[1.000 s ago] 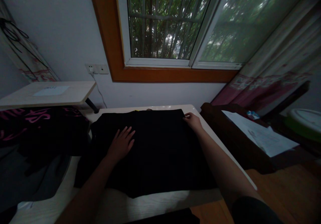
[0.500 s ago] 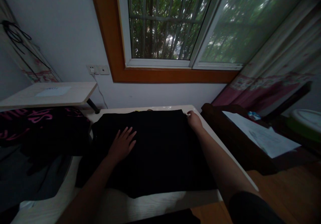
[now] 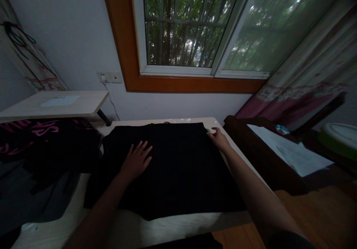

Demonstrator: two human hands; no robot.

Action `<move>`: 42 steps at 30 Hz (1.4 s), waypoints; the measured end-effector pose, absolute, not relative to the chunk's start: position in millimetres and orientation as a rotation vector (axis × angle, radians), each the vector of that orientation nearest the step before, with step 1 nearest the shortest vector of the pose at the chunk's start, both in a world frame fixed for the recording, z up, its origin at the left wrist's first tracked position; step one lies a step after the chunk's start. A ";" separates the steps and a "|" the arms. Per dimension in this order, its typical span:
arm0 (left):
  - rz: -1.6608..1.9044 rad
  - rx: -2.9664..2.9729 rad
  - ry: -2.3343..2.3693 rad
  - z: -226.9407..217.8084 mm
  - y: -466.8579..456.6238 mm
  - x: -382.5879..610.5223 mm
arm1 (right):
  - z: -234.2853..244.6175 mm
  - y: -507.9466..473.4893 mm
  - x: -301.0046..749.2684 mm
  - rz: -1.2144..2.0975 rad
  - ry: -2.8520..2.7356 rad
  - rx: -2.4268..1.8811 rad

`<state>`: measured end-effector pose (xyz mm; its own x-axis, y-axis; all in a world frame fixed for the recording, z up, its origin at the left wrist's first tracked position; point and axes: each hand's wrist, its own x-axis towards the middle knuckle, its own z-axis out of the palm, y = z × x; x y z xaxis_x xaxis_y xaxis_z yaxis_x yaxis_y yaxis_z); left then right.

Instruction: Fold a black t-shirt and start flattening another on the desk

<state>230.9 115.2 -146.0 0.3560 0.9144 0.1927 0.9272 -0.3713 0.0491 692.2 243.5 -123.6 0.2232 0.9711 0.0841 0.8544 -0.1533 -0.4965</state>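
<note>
Black garment [image 3: 178,171] lies spread flat on the worktop [image 3: 131,226], long axis running left to right across the person's front, under both hands; left hand [image 3: 136,160] palm down on its left half, fingers spread, gripping nothing; right hand [image 3: 219,139] at its right edge, just below the far right corner and the nearer of the two to it, fingers loosely bent; cannot tell whether they pinch cloth.

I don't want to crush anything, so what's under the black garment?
The black garment lies on the pale table. At its far edge, a small bit of something yellow shows; I can't tell whether it runs underneath. Anything fully covered can't be seen.
</note>
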 end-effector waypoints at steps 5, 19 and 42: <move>-0.274 -2.525 -1.721 -144.8 114.7 231.9 | -122.4 204.1 701.6 0.382 -1.668 -1.950; -0.310 -2.528 -1.725 -144.8 113.8 231.5 | -126.4 135.2 722.1 0.542 -1.673 -1.960; -0.318 -2.516 -1.717 -144.0 112.5 231.3 | -117.9 147.5 702.5 0.519 -1.660 -1.982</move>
